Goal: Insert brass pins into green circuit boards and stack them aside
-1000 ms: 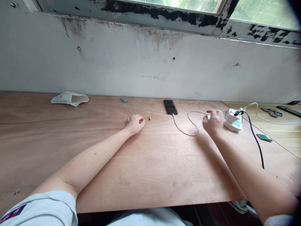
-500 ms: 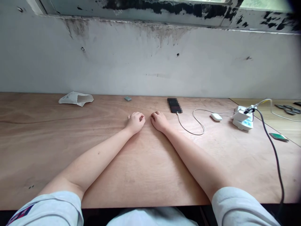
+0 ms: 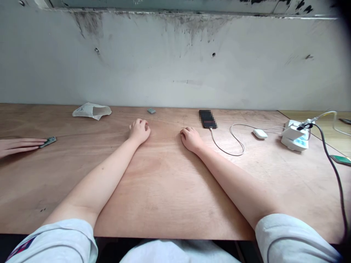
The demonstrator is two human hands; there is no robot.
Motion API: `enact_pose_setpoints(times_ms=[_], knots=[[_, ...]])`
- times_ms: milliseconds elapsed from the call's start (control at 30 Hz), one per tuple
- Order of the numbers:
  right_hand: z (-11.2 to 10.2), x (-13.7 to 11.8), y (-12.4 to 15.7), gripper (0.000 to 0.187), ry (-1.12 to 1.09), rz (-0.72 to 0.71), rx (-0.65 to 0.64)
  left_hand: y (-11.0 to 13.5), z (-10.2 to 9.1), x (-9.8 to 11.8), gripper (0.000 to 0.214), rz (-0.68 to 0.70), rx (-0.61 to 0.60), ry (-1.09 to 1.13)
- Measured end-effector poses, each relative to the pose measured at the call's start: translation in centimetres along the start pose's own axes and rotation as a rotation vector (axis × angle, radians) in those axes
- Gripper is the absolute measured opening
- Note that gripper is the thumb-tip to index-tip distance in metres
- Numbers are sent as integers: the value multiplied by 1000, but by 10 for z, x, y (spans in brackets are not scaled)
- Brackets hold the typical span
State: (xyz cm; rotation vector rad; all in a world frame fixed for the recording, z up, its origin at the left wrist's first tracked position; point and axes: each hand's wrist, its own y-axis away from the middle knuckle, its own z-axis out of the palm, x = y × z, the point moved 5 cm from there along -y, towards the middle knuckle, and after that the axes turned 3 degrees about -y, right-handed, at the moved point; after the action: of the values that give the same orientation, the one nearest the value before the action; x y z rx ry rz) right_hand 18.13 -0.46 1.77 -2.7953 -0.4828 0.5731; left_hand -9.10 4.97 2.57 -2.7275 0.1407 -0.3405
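Note:
Both my forearms lie stretched out on the plywood table point(image 3: 170, 190). My left hand point(image 3: 139, 130) rests on the wood as a loose fist, with nothing showing in it. About a hand's width to its right, my right hand point(image 3: 190, 139) lies knuckles-up with its fingers curled under; whatever is inside them is hidden. A dark phone point(image 3: 207, 119) lies just beyond my right hand, with a white cable point(image 3: 236, 141) plugged into it.
A white oval device point(image 3: 259, 133) and a white power block point(image 3: 294, 136) with a black cord point(image 3: 335, 170) sit at right, near a green chip point(image 3: 340, 159). A crumpled paper bag point(image 3: 91, 110) and a small grey piece point(image 3: 151, 110) lie by the wall. Another person's hand point(image 3: 16, 146) touches a small green board point(image 3: 48, 141) at left.
My right hand came back from the power block to the table's middle, covering the spot where a small golden object lay. My left hand slid left. Another person's hand has appeared at left.

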Motion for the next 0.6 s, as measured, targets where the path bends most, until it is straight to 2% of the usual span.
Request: enact_pose_setpoints(times_ms=[133, 267, 433, 500, 600], knots=[[1, 2, -1, 28, -15, 2, -4, -11, -15, -59, 32, -186, 62, -92], [3, 4, -1, 27, -35, -1, 0, -11, -42, -121, 44, -411, 113, -200], [3, 4, -2, 27, -35, 5, -16, 7, -79, -206, 64, -718, 95, -319], [2, 3, -2, 27, -31, 2, -14, 20, -92, -240, 72, -894, 103, -384], [1, 0, -2, 28, -9, -11, -11, 38, -96, -278, 83, -1142, 46, -431]])
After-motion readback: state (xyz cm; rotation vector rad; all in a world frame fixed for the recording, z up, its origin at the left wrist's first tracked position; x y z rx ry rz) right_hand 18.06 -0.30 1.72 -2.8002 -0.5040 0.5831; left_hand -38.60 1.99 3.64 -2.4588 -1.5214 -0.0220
